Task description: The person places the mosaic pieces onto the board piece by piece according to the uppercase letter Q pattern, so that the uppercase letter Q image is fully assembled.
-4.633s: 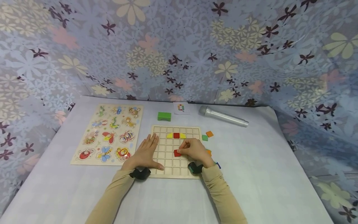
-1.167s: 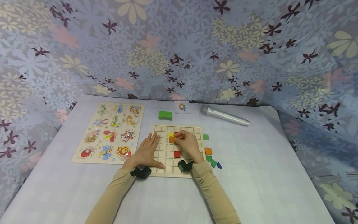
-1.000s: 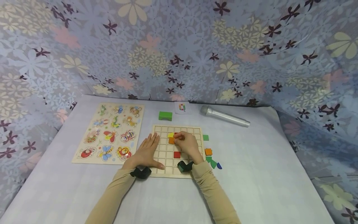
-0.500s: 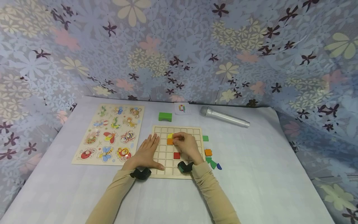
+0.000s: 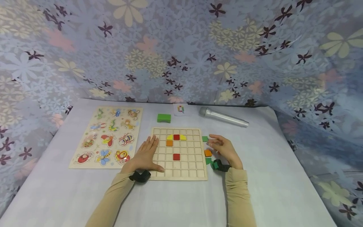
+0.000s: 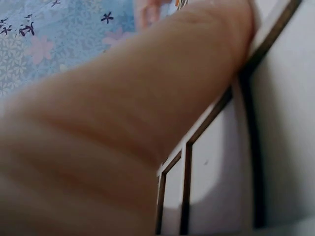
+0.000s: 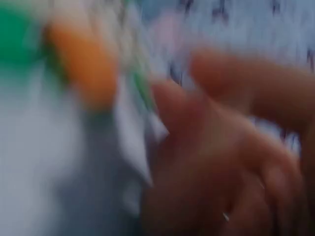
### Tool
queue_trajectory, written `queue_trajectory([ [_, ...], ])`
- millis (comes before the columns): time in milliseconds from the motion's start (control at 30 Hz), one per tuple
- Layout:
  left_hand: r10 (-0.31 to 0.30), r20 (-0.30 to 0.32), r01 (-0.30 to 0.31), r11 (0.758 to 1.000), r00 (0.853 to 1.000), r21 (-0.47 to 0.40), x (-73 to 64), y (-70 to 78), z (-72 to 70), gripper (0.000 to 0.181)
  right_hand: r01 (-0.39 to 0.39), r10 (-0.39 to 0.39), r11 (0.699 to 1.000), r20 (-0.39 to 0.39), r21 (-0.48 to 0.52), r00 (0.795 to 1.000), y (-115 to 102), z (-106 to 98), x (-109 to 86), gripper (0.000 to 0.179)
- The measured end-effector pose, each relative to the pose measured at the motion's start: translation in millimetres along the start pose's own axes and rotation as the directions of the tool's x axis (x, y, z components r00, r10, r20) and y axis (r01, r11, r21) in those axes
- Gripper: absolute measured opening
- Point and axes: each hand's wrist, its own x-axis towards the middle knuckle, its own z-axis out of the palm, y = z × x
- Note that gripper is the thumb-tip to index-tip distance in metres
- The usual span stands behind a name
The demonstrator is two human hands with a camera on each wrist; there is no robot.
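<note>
My left hand [image 5: 145,156] rests flat with spread fingers on the left part of the wooden grid board [image 5: 184,173]; its thumb lies across the lower cells. On the board, a red square tile [image 5: 176,137] sits between two yellow tiles [image 5: 183,137]. An orange tile [image 5: 169,143] lies below the left yellow one, and another red tile [image 5: 176,157] lies lower down. Right of the board, my right hand [image 5: 225,151] hovers with loosely bent fingers, holding nothing visible, near a green tile [image 5: 204,138]. The right wrist view is blurred, showing an orange piece [image 7: 86,66] beside the fingers.
An orange piece [image 5: 208,153] and a green piece [image 5: 208,161] lie along the board's right edge. Behind are a green block [image 5: 164,118], a pattern card [image 5: 180,109] and a silver microphone [image 5: 224,117]. An insect puzzle board [image 5: 106,135] lies at left.
My right hand set a red tile on the lower grid, then an orange tile under the left yellow one. It has let go and moved right, off the board. My left hand stayed in place.
</note>
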Motion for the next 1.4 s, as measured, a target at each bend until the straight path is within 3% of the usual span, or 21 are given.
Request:
queue_trajectory([
  [133, 0.012, -0.002, -0.012, 1.0, 1.0, -0.001, 0.5, -0.2, 0.3, 0.128, 0.029, -0.02, 0.998, 0.162, -0.051, 0.987, 19, -17, -9.4, 0.062],
  [300, 0.023, 0.004, -0.023, 1.0, 1.0, -0.005, 0.7, 0.7, 0.7, 0.128, 0.086, -0.071, 0.995, 0.217, -0.057, 0.974, 22, -16, -8.9, 0.07],
  [433, 0.008, -0.001, -0.007, 1.0, 1.0, 0.007, -0.3, 0.3, -0.8, 0.127, 0.082, -0.063, 0.99, 0.16, -0.117, 0.985, 17, -10, -2.3, 0.065],
  [567, 0.008, -0.006, -0.008, 1.0, 1.0, 0.003, -0.3, 0.6, -1.3, 0.127, 0.031, -0.02, 0.988, 0.069, -0.151, 0.997, 12, -4, 0.9, 0.058],
  [800, 0.002, -0.005, -0.002, 1.0, 1.0, 0.003, -0.1, 0.4, -0.2, 0.127, 0.028, -0.038, 0.983, -0.05, -0.183, 0.998, 5, 4, 3.7, 0.049],
  [933, 0.002, -0.007, -0.002, 1.0, 1.0, 0.002, -0.5, -0.1, -0.1, 0.127, -0.002, -0.009, 0.995, -0.106, -0.103, 0.994, 1, 11, 6.5, 0.05],
  [1033, 0.002, -0.005, -0.002, 1.0, 1.0, -0.002, -0.4, -0.2, -0.1, 0.126, -0.037, 0.038, 0.999, -0.137, 0.012, 0.99, -2, 16, 9.0, 0.052],
  [1267, -0.001, -0.008, 0.001, 1.0, 1.0, -0.011, -0.4, 0.1, -0.6, 0.126, -0.1, 0.137, 0.973, -0.171, 0.21, 0.976, -12, 29, 10.7, 0.039],
  [1400, 0.0, -0.005, 0.0, 1.0, 1.0, -0.006, -0.8, -1.0, -1.2, 0.127, -0.094, 0.139, 0.958, -0.153, 0.27, 0.978, -23, 42, 11.6, 0.037],
])
